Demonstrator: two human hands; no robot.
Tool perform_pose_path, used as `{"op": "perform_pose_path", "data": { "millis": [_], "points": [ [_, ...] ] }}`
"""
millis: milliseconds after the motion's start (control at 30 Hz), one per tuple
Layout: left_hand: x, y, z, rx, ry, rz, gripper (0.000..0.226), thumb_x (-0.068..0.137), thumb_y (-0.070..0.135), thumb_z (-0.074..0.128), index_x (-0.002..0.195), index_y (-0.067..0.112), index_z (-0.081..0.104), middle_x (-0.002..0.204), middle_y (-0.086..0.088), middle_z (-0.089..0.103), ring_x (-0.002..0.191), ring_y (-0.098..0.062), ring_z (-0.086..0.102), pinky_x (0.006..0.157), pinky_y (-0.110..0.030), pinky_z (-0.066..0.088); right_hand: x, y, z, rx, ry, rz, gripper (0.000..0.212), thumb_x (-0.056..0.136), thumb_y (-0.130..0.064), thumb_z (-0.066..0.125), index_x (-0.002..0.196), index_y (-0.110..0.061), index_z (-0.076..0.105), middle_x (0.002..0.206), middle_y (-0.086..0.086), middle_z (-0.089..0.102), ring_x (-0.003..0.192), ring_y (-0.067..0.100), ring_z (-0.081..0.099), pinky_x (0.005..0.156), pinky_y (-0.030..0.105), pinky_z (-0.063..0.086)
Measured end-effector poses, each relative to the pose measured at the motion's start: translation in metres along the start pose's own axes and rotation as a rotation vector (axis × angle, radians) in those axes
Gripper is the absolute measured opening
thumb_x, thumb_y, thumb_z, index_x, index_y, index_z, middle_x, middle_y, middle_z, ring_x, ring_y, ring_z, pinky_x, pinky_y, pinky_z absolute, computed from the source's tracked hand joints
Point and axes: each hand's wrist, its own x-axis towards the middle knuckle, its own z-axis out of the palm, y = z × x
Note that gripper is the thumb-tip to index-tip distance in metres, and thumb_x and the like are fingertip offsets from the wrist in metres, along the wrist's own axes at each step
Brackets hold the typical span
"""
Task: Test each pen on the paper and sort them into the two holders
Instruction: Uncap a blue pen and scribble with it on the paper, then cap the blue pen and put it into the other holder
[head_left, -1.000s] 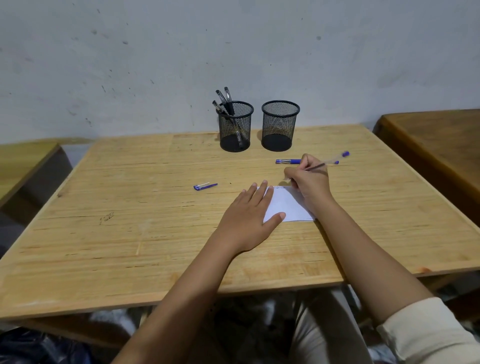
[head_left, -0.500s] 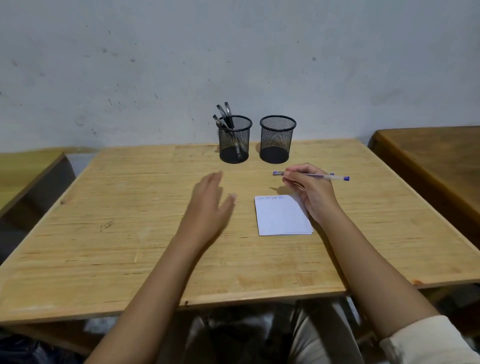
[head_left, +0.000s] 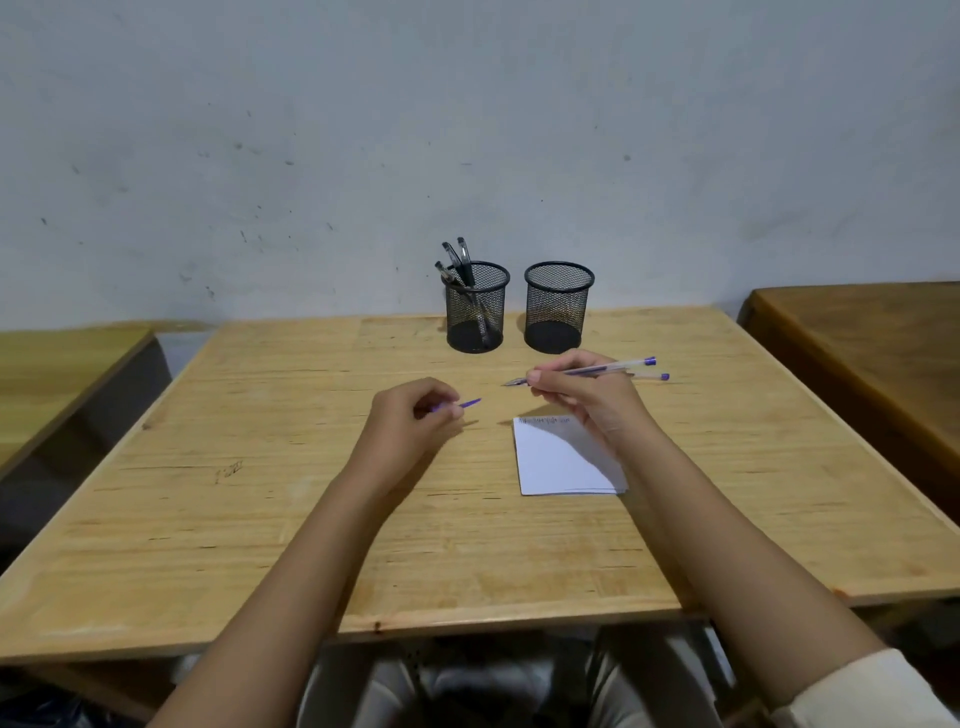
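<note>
My right hand holds a clear pen with a purple end level above the table, its bare tip pointing left. My left hand is closed on a purple pen cap, which pokes out toward the right. A white paper pad with a line of scribbles along its top edge lies under my right wrist. A second pen lies on the table behind my right hand. Two black mesh holders stand at the back: the left holder has three dark pens, the right holder looks empty.
The wooden table runs to a grey wall behind the holders. A darker wooden table stands to the right and another desk to the left. My knees show below the front edge.
My right hand lifted the pen off the paper and turned it level. My left hand left the paper, moved left and picked up the purple cap from the table.
</note>
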Motion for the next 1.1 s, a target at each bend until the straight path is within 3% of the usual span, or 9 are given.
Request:
{"op": "perform_pose_path", "data": {
  "millis": [67, 167, 367, 567, 833, 933, 1100],
  "points": [
    [0.000, 0.014, 0.006, -0.121, -0.048, 0.019, 0.010, 0.079, 0.007, 0.071, 0.080, 0.017, 0.070, 0.078, -0.003, 0.065, 0.069, -0.005, 0.056, 0.062, -0.009, 0.043, 0.000, -0.003, 0.003, -0.024, -0.023, 0.003, 0.012, 0.072, 0.008, 0.070, 0.072, -0.002, 0.064, 0.064, 0.003, 0.071, 0.059, 0.012, 0.066, 0.059, 0.016, 0.050],
    [0.005, 0.025, 0.009, -0.129, -0.095, 0.080, 0.015, 0.077, 0.012, 0.074, 0.080, 0.026, 0.070, 0.074, 0.003, 0.065, 0.069, -0.005, 0.056, 0.066, -0.014, 0.045, 0.000, -0.007, 0.002, -0.028, -0.040, 0.001, 0.014, 0.071, 0.008, 0.071, 0.070, -0.004, 0.064, 0.063, 0.003, 0.070, 0.057, 0.012, 0.064, 0.058, 0.016, 0.049],
    [0.004, 0.037, 0.019, -0.295, -0.074, 0.106, 0.012, 0.073, 0.010, 0.077, 0.080, 0.018, 0.072, 0.078, 0.000, 0.071, 0.073, -0.011, 0.061, 0.070, -0.020, 0.050, -0.003, -0.011, 0.000, -0.020, -0.104, 0.014, 0.015, 0.071, 0.010, 0.069, 0.069, -0.005, 0.066, 0.066, 0.005, 0.070, 0.059, 0.011, 0.060, 0.061, 0.017, 0.049],
    [0.001, 0.046, 0.031, -0.457, 0.005, 0.137, 0.011, 0.072, 0.004, 0.075, 0.080, 0.011, 0.073, 0.073, 0.006, 0.073, 0.074, -0.007, 0.068, 0.071, -0.017, 0.051, -0.002, -0.014, -0.001, 0.076, -0.114, 0.010, 0.012, 0.060, -0.004, 0.076, 0.064, -0.014, 0.071, 0.068, 0.004, 0.070, 0.068, 0.014, 0.062, 0.066, 0.017, 0.050],
    [0.021, 0.040, 0.021, -0.412, 0.015, 0.107, 0.012, 0.073, 0.005, 0.074, 0.081, 0.014, 0.072, 0.067, 0.011, 0.071, 0.063, 0.002, 0.059, 0.060, -0.010, 0.044, 0.001, -0.027, -0.022, -0.023, -0.064, -0.012, 0.012, 0.076, -0.003, 0.069, 0.088, -0.003, 0.070, 0.084, 0.007, 0.073, 0.074, 0.012, 0.069, 0.073, 0.016, 0.053],
    [0.034, 0.042, 0.015, -0.402, 0.021, 0.095, 0.013, 0.072, 0.006, 0.076, 0.082, 0.014, 0.073, 0.070, 0.010, 0.072, 0.066, 0.000, 0.060, 0.064, -0.011, 0.047, 0.004, -0.036, -0.037, -0.174, -0.074, -0.068, 0.013, 0.073, 0.001, 0.071, 0.080, -0.009, 0.074, 0.080, 0.004, 0.075, 0.073, 0.013, 0.070, 0.071, 0.018, 0.054],
    [0.066, 0.061, 0.020, -0.384, 0.045, 0.157, 0.021, 0.074, 0.003, 0.074, 0.092, 0.013, 0.070, 0.076, -0.002, 0.068, 0.065, -0.001, 0.060, 0.064, -0.011, 0.047, 0.019, -0.049, -0.050, -0.497, -0.035, -0.137, 0.020, 0.068, 0.002, 0.077, 0.085, -0.009, 0.074, 0.074, -0.004, 0.074, 0.073, 0.010, 0.069, 0.071, 0.021, 0.056]
  ]
}}
